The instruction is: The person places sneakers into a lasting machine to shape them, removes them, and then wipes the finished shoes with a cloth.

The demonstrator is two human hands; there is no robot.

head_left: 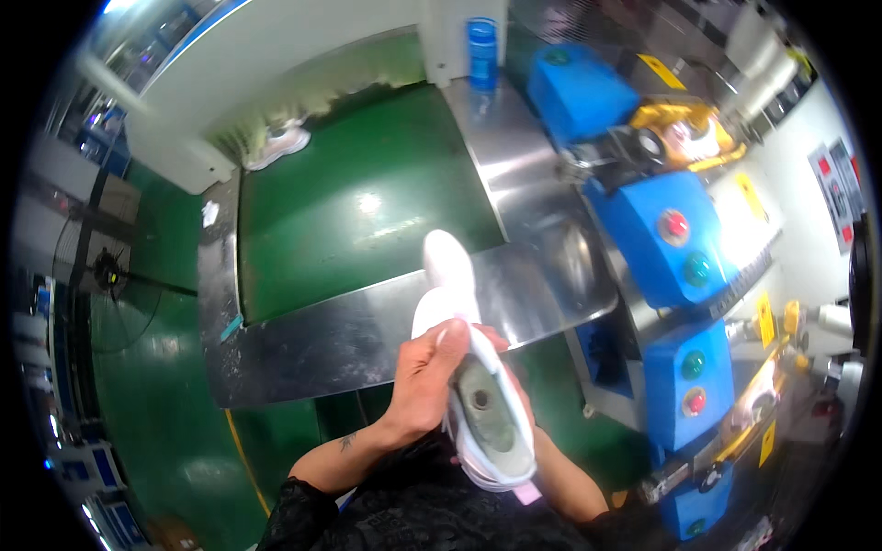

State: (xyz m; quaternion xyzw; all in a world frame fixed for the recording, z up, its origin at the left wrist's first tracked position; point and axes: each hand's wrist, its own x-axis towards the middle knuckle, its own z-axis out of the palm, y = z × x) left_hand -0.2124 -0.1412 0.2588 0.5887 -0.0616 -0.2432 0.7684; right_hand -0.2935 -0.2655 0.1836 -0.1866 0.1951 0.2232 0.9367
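A white shoe with pale pink parts (510, 477) is held between my two hands, its heel toward me and its toe pointing away. A grey-green form with a round hole (482, 399), which looks like a shoe last, fills its opening. My left hand (423, 381) is closed on the shoe's left side, thumb on top near the tongue. My right hand (514, 372) grips the other side, mostly hidden behind the shoe. Just beyond the toe, over the metal edge, shows a rounded white piece (447, 260); whether it is a sole or another shoe I cannot tell.
A green conveyor belt (367, 202) runs between metal edges, with another shoe (278, 147) by the curtained opening. A blue bottle (481, 55) stands far right. At right are blue machine housings with buttons (661, 239) and yellow clamps (689, 133). A fan (108, 268) stands left.
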